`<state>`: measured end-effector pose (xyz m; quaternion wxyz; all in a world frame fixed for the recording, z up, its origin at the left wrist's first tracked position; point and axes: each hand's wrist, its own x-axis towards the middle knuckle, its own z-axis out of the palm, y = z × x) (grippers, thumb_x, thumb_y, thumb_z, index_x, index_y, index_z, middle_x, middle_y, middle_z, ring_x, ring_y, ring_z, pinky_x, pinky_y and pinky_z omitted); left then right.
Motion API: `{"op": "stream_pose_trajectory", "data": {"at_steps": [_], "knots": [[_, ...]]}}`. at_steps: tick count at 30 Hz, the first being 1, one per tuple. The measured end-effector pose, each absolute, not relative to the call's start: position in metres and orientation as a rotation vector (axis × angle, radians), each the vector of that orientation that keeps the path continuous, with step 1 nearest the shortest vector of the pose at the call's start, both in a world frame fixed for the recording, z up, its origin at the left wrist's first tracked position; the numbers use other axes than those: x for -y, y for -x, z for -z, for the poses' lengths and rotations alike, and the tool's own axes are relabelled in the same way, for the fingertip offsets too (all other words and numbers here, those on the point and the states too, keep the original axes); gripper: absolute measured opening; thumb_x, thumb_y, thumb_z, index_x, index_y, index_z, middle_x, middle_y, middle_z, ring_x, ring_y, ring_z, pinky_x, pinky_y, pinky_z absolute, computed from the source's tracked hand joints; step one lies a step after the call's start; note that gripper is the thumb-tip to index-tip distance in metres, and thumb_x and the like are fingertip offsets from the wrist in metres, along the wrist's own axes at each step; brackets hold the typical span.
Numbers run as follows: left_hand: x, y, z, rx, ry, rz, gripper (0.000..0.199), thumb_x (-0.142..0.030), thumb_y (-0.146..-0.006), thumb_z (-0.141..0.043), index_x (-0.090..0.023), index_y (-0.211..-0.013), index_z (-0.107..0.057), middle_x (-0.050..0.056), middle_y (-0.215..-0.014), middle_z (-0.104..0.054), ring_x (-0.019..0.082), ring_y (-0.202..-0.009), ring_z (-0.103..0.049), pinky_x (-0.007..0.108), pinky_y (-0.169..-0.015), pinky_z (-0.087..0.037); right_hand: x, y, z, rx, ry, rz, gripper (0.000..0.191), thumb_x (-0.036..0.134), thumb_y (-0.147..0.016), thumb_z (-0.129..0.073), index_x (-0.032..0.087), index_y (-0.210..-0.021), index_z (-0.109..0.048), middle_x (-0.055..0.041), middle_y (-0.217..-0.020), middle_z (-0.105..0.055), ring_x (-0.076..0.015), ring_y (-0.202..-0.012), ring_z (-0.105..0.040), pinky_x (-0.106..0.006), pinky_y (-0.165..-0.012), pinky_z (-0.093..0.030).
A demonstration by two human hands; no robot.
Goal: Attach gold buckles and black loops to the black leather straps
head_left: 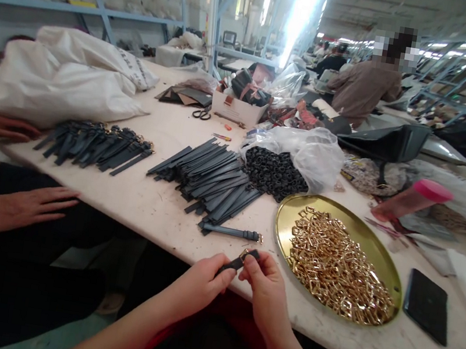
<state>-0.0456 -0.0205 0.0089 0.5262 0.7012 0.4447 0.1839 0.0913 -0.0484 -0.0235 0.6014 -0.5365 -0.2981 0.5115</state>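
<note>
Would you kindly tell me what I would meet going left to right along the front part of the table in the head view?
Pile of buckled straps → pile of plain dark straps → heap of black loops → gold-coloured tray of metal buckles → dark phone.

A dark phone (427,307) lies flat on a pale worktable (136,197), a pink-lidded container (410,201) tilted beyond it. Black-handled scissors (202,115) rest just beside a filled white box (235,110); a bulging white sack (62,79) slumps below blue shelving (138,17), and a person in brown (361,91) faces away.
</note>
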Motion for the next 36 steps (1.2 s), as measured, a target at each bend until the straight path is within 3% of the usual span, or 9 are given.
{"op": "stream_pose_trajectory", "data": {"at_steps": [5, 9, 13, 21, 25, 28, 32, 36], "knots": [[0.026, 0.046, -0.006, -1.034, -1.534, -0.494, 0.022, -0.036, -0.083, -0.042, -0.016, -0.077, -0.051, -0.005, -0.057, -0.049, 0.008, -0.052, -0.044, 0.019, -0.051, -0.033, 0.058, -0.085, 0.021, 0.756, 1.261, -1.265, 0.025, 0.041, -0.068, -0.065, 0.017, -0.073, -0.059, 0.0020, -0.064, -0.057, -0.0106, -0.059, -0.051, -0.023, -0.057, -0.044], [0.028, 0.042, 0.004, -1.033, -1.346, -0.453, 0.025, -0.040, -0.081, -0.043, -0.016, -0.077, -0.050, -0.006, -0.054, -0.048, 0.005, -0.038, -0.034, 0.018, -0.038, -0.025, 0.062, -0.086, 0.020, 0.746, 1.259, -1.277, 0.025, 0.041, -0.071, -0.061, 0.017, -0.069, -0.056, 0.0029, -0.061, -0.054, -0.0103, -0.058, -0.049, -0.023, -0.057, -0.043], [0.030, 0.038, 0.008, -1.050, -1.275, -0.458, 0.020, -0.036, -0.078, -0.046, -0.016, -0.074, -0.049, -0.005, -0.057, -0.052, 0.004, -0.034, -0.033, 0.017, -0.035, -0.023, 0.064, -0.091, 0.022, 0.759, 1.269, -1.349, 0.026, 0.043, -0.074, -0.058, 0.017, -0.072, -0.055, 0.0014, -0.063, -0.055, -0.0118, -0.057, -0.049, -0.025, -0.056, -0.043], [0.028, 0.038, 0.002, -0.966, -1.182, -0.447, 0.015, -0.030, -0.075, -0.047, -0.017, -0.069, -0.043, -0.005, -0.058, -0.052, 0.003, -0.035, -0.033, 0.017, -0.037, -0.022, 0.066, -0.097, 0.020, 1.152, 1.438, -1.038, 0.024, 0.038, -0.082, -0.046, 0.019, -0.069, -0.051, 0.0005, -0.062, -0.051, -0.0136, -0.059, -0.048, -0.025, -0.054, -0.040], [0.028, 0.035, -0.001, -0.987, -1.199, -0.443, 0.016, -0.031, -0.075, -0.045, -0.017, -0.068, -0.042, -0.006, -0.055, -0.048, 0.004, -0.036, -0.031, 0.019, -0.038, -0.021, 0.068, -0.101, 0.022, 1.446, 1.426, -0.689, 0.012, 0.026, -0.082, -0.047, 0.020, -0.077, -0.056, -0.0037, -0.075, -0.056, -0.0173, -0.071, -0.051, -0.030, -0.066, -0.042], [0.028, 0.034, -0.007, -1.094, -1.402, -0.535, 0.016, -0.027, -0.076, -0.045, -0.017, -0.064, -0.043, -0.006, -0.053, -0.043, 0.007, -0.046, -0.037, 0.020, -0.046, -0.028, 0.066, -0.106, 0.021, 1.548, 1.381, -0.573, 0.008, 0.022, -0.078, -0.053, 0.022, -0.082, -0.059, -0.0055, -0.082, -0.057, -0.0190, -0.077, -0.053, -0.033, -0.071, -0.042], [0.021, 0.035, -0.012, -1.080, -1.575, -0.533, 0.024, -0.034, -0.078, -0.048, -0.017, -0.061, -0.044, -0.005, -0.055, -0.042, 0.010, -0.055, -0.039, 0.021, -0.052, -0.031, 0.058, -0.108, 0.017, 1.295, 1.434, -0.905, 0.011, 0.030, -0.078, -0.055, 0.021, -0.072, -0.053, -0.0004, -0.066, -0.053, -0.0149, -0.063, -0.048, -0.027, -0.059, -0.040], [0.006, 0.035, -0.003, -1.051, -1.477, -0.495, 0.022, -0.037, -0.075, -0.054, -0.017, -0.070, -0.045, -0.005, -0.055, -0.049, 0.009, -0.048, -0.043, 0.021, -0.046, -0.032, 0.048, -0.111, 0.018, 1.277, 1.343, -1.160, 0.021, 0.038, -0.081, -0.050, 0.019, -0.072, -0.052, 0.0007, -0.066, -0.052, -0.0134, -0.064, -0.046, -0.025, -0.059, -0.038]]}}
